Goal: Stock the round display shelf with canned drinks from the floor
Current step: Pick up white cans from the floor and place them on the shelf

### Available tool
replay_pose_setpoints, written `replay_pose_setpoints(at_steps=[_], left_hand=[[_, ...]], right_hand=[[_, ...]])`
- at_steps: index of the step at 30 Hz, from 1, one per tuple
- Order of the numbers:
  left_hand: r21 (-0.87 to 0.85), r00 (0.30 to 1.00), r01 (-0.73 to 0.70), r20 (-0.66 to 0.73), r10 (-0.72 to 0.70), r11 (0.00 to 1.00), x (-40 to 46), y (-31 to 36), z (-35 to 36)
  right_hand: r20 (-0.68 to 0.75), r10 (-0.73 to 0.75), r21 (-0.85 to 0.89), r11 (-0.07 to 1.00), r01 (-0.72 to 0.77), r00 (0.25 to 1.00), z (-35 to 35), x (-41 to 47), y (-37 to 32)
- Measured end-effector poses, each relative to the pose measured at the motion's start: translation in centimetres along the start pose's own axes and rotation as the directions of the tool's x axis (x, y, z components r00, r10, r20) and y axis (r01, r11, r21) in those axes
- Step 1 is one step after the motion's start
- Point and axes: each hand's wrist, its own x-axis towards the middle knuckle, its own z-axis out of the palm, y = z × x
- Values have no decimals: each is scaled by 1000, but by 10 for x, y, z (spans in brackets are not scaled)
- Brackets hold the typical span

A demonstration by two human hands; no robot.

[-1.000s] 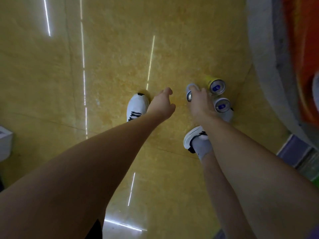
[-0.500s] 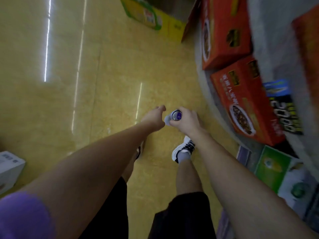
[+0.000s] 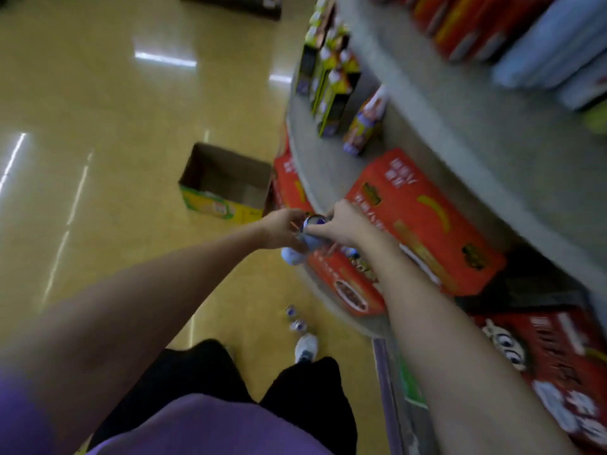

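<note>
Head view, left to right: open cardboard box [image 3: 226, 183] on floor [image 3: 98, 126], well apart from hands. Left hand [image 3: 282, 229] curled round a pale can [image 3: 293, 254], right hand [image 3: 341, 224] gripping another can [image 3: 313, 222] by its top; both raised just beside round display shelf [image 3: 331, 165], probably for setting among red cartons [image 3: 423, 221]. Two more cans [image 3: 294, 318] on floor below, near shoe [image 3: 306, 348], presumably awaiting pickup.
</note>
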Motion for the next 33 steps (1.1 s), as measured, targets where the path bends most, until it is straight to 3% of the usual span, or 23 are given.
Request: replay_pose_setpoints(at_steps=[7,11,16,19,23,29,33], left_hand=[[319,960,-272,30,277,908,-7,160,-68],[273,927,-357,-10,374,893,-5,234,-94],[40,904,-425,-24,426,904,8,312,-96],[-4,885,-466,0,466,885,22,346,-73],[45,868,-492,-58,494,869,40,387,-34],[108,853,-503,-98,512,858,86,416,-3],[157,875,-462,-77,477,873,112,430,-14]], right_hand=[[-303,-7,243,966,84,953,-101,-75,-20],[-441,96,455,881,131,892,-148,-106,0],[-476,95,360,928,96,874,-179,-146,30],[-552,55,358,917,177,832,-193,-158,40],[-630,70,370,903,220,773,-211,-149,60],[-812,143,312,925,214,567,-228,-105,87],[-819,118,271,942,198,561,-249,-72,101]])
